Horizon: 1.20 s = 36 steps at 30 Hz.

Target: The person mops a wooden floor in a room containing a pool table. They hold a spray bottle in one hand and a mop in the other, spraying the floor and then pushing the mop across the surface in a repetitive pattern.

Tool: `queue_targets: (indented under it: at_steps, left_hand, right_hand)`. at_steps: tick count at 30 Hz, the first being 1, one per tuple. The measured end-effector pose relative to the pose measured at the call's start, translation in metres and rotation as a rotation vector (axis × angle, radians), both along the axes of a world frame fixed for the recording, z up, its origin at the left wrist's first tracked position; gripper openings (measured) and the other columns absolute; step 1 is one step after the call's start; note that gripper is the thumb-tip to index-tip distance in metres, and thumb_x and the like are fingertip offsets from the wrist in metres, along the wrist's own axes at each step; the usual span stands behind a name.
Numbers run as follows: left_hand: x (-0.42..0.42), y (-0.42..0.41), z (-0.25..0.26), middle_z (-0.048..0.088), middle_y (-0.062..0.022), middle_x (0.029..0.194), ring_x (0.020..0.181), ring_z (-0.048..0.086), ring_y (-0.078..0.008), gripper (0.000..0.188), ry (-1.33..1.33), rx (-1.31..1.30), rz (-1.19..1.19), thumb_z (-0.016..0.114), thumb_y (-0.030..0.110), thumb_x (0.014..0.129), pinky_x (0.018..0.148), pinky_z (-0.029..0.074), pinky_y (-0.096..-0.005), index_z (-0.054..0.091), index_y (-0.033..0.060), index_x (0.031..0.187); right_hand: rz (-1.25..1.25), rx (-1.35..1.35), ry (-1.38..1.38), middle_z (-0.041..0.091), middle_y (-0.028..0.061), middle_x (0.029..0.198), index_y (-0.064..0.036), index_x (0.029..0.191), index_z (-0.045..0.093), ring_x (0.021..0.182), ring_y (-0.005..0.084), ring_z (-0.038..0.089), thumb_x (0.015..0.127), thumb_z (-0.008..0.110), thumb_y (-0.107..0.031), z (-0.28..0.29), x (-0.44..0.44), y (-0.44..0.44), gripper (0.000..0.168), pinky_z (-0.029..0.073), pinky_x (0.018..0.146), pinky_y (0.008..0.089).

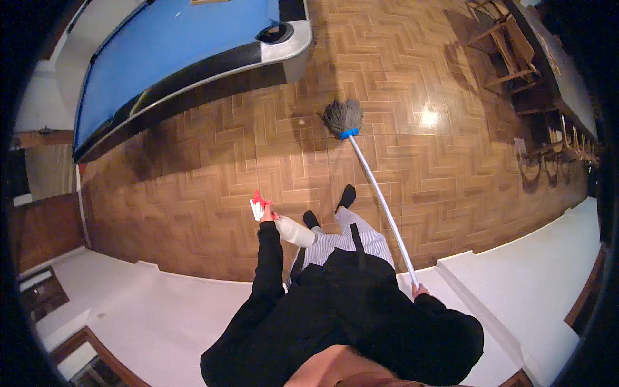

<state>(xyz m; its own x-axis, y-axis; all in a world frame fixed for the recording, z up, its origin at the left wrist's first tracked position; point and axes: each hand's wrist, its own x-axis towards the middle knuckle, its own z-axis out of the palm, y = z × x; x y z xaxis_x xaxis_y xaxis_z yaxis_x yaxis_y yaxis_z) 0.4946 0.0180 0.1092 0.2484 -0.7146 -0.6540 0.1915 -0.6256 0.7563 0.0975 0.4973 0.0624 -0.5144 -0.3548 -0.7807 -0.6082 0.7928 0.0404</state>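
Note:
My left hand (267, 215) grips a white spray bottle (296, 232) by its neck, just under the red and white trigger head. The bottle's body slants down towards my thigh. On the other side, my right hand (419, 290) is closed around the upper end of a long pale mop handle (384, 203). That handle runs forward to a blue socket and a grey string mop head (344, 117), which rests on the wood-patterned floor (300, 159) ahead of my feet.
A pool table (188, 43) with blue cloth and a corner pocket stands ahead on the left. Wooden chairs (515, 51) line a long counter (563, 72) on the right. A pale wall (184, 309) runs close behind me. Light glares off the floor right of the mop.

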Motion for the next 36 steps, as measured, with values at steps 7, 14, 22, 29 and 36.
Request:
queue_targets:
  at_steps: [7, 14, 22, 29, 36]
  left_hand:
    - [0.014, 0.028, 0.007, 0.044, -0.0066, 0.065, 0.028, 0.033, -0.0127, 0.021, -0.09, -0.219, 0.016, 0.043, 0.016, 0.07, 0.029, 0.034, -0.0251, 0.039, 0.0078, 0.089]
    - [0.054, 0.04, -0.008, 0.044, -0.0084, 0.074, 0.026, 0.031, -0.0143, 0.062, -0.115, -0.122, 0.022, 0.039, 0.0, 0.063, 0.025, 0.031, -0.024, 0.014, 0.0247, 0.115]
    - [0.057, 0.031, -0.047, 0.044, -0.0101, 0.073, 0.028, 0.033, -0.0149, 0.061, -0.015, -0.208, -0.053, 0.039, 0.0, 0.064, 0.026, 0.032, -0.025, 0.015, 0.0237, 0.115]
    - [0.062, 0.027, -0.064, 0.039, -0.007, 0.084, 0.027, 0.032, -0.0139, 0.061, 0.196, -0.139, -0.145, 0.037, 0.003, 0.068, 0.027, 0.033, -0.0251, 0.009, 0.029, 0.116]
    - [0.061, 0.012, -0.082, 0.039, -0.007, 0.087, 0.029, 0.035, -0.0149, 0.055, 0.233, 0.072, -0.2, 0.044, 0.013, 0.069, 0.026, 0.033, -0.0256, 0.014, 0.0249, 0.114]
  right_hand:
    - [-0.095, -0.199, -0.021, 0.051, 0.0226, 0.069, -0.001, 0.077, 0.053, 0.068, 0.0355, 0.05, 0.068, 0.035, -0.045, -0.047, 0.042, -0.088, 0.049, 0.039, 0.058, 0.0408]
    - [-0.229, -0.386, -0.041, 0.05, 0.0186, 0.059, 0.0, 0.072, 0.053, 0.057, 0.0299, 0.051, 0.066, 0.041, -0.044, -0.165, 0.073, -0.362, 0.046, 0.037, 0.047, 0.0372]
    - [-0.406, -0.572, -0.094, 0.051, 0.0155, 0.059, -0.002, 0.072, 0.054, 0.056, 0.0268, 0.049, 0.066, 0.042, -0.046, -0.096, 0.022, -0.425, 0.045, 0.038, 0.051, 0.0367]
    - [-0.273, -0.114, 0.29, 0.052, 0.0198, 0.061, -0.002, 0.065, 0.056, 0.063, 0.0333, 0.051, 0.063, 0.037, -0.054, -0.094, 0.079, -0.125, 0.055, 0.04, 0.056, 0.0411]
    - [-0.514, 0.172, 0.093, 0.049, 0.022, 0.081, 0.002, 0.082, 0.051, 0.08, 0.0352, 0.046, 0.067, 0.025, -0.054, -0.006, 0.209, 0.028, 0.064, 0.036, 0.07, 0.0392]
